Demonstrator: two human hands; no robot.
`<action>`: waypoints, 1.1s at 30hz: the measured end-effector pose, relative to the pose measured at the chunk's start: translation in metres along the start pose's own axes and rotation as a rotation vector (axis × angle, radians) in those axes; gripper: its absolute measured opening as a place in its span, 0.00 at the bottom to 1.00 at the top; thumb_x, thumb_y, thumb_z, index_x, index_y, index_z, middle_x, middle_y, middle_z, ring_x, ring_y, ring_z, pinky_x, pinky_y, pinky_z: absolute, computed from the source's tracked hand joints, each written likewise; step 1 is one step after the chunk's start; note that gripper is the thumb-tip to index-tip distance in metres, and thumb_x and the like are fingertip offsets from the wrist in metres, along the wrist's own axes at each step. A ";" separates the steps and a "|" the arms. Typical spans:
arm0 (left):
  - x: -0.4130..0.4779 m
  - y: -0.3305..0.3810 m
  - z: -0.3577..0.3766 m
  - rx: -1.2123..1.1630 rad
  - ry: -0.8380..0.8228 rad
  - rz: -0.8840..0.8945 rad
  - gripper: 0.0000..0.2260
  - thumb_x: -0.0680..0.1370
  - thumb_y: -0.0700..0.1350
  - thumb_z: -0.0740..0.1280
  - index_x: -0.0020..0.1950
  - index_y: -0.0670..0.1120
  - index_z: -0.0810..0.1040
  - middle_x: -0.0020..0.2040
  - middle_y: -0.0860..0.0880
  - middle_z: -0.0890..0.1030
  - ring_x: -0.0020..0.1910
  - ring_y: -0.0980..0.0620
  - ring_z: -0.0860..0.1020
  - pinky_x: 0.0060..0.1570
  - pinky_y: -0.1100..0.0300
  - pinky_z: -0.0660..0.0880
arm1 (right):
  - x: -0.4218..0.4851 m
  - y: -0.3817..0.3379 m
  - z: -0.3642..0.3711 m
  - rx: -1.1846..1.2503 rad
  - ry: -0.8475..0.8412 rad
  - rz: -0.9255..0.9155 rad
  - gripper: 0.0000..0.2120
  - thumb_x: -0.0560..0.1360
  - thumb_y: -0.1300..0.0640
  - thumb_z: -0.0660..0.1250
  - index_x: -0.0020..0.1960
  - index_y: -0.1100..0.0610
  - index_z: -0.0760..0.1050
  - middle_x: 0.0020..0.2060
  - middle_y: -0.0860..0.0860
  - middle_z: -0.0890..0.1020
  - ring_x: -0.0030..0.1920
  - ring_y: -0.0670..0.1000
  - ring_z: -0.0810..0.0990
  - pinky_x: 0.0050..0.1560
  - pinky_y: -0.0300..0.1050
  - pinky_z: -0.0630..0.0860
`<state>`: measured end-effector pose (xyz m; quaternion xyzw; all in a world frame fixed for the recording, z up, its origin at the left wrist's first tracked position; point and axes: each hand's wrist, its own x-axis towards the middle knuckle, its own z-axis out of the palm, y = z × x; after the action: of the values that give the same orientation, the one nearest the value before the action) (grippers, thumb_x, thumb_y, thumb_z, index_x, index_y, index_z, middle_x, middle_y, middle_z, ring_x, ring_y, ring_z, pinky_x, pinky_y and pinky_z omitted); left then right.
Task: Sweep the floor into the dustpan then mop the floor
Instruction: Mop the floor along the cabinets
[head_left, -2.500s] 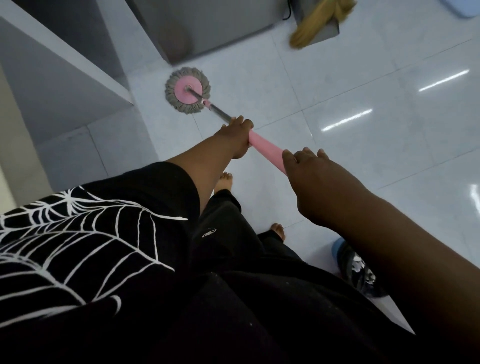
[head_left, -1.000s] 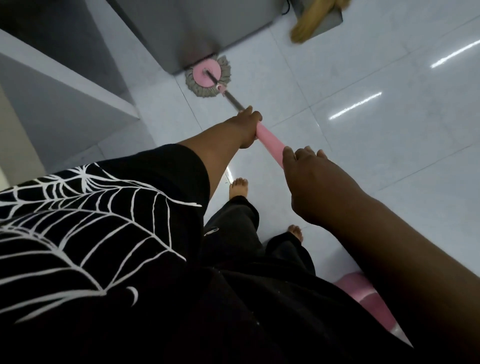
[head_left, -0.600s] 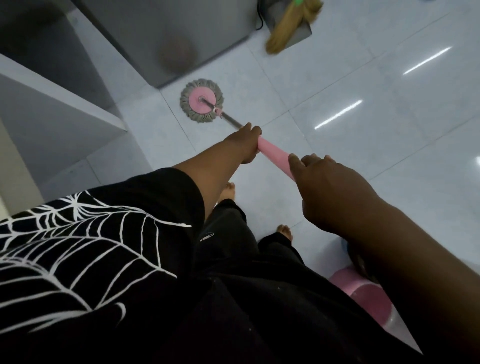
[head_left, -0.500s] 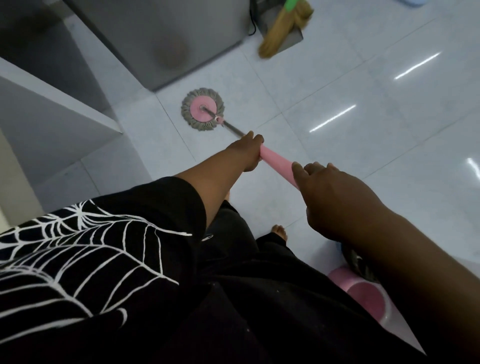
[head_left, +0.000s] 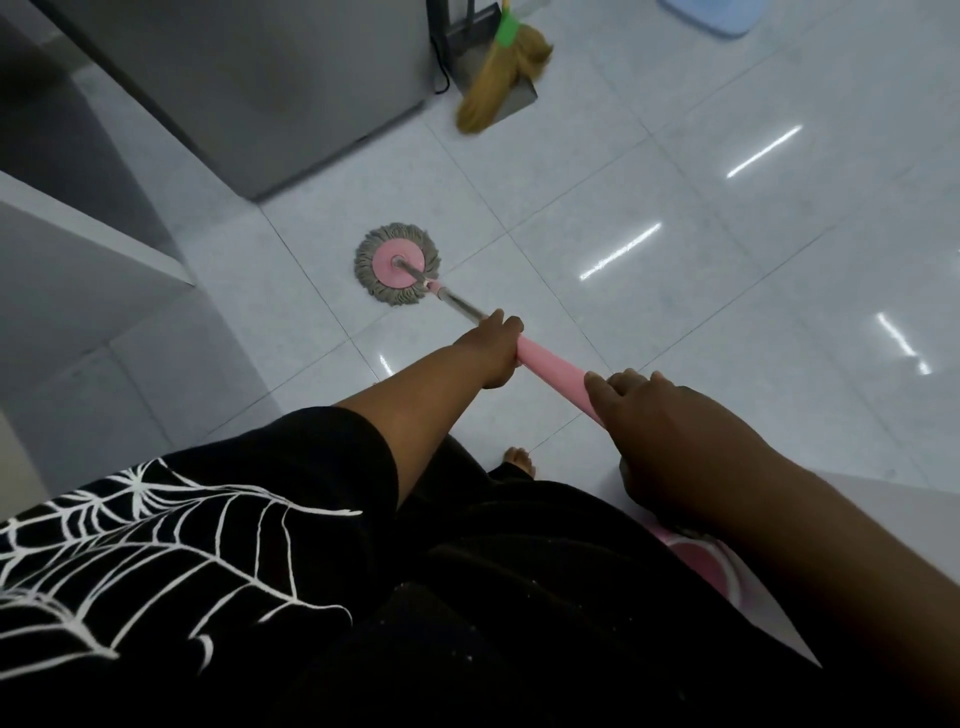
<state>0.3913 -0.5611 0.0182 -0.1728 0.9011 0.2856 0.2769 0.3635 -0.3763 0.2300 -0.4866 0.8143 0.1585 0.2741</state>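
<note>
A round mop head (head_left: 397, 270), pink disc ringed with grey strands, lies flat on the pale tiled floor (head_left: 649, 312) ahead of me. Its metal shaft runs back into a pink handle (head_left: 553, 371). My left hand (head_left: 493, 351) grips the handle at its front end. My right hand (head_left: 654, 421) holds it farther back, fingers curled over the pink tube. A straw broom (head_left: 498, 85) with a green collar leans in a grey dustpan (head_left: 511, 91) at the top of the view.
A grey cabinet (head_left: 249, 88) stands beyond the mop head, and a grey counter edge (head_left: 104, 234) juts in at the left. A pink bucket (head_left: 701, 564) sits under my right arm. A light blue object (head_left: 711, 15) lies at top right. My bare foot (head_left: 519, 460) shows below the handle.
The mop head was pushed up to the cabinet base, then drawn back toward me and to the right. Both hands kept their grip on the handle.
</note>
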 end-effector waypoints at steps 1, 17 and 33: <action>0.000 -0.003 -0.002 0.001 0.001 0.000 0.17 0.80 0.45 0.64 0.67 0.42 0.66 0.68 0.41 0.66 0.60 0.40 0.73 0.56 0.47 0.74 | 0.003 -0.002 -0.002 -0.020 0.000 -0.008 0.29 0.74 0.61 0.63 0.74 0.59 0.61 0.54 0.53 0.77 0.40 0.49 0.65 0.41 0.39 0.63; 0.050 -0.126 -0.104 0.059 -0.036 -0.019 0.18 0.80 0.44 0.63 0.69 0.44 0.65 0.74 0.42 0.61 0.62 0.39 0.73 0.57 0.49 0.73 | 0.132 -0.070 -0.083 0.010 -0.033 -0.065 0.29 0.78 0.58 0.65 0.74 0.63 0.57 0.59 0.57 0.75 0.53 0.53 0.76 0.57 0.45 0.73; 0.090 -0.195 -0.156 0.042 -0.026 -0.133 0.26 0.78 0.37 0.66 0.74 0.46 0.61 0.78 0.44 0.54 0.68 0.41 0.71 0.63 0.49 0.71 | 0.213 -0.104 -0.102 0.122 0.035 -0.032 0.28 0.77 0.60 0.66 0.73 0.64 0.60 0.54 0.59 0.75 0.45 0.52 0.68 0.51 0.46 0.73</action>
<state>0.3490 -0.8220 -0.0106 -0.2229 0.8897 0.2497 0.3104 0.3450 -0.6304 0.1847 -0.4845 0.8192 0.0956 0.2916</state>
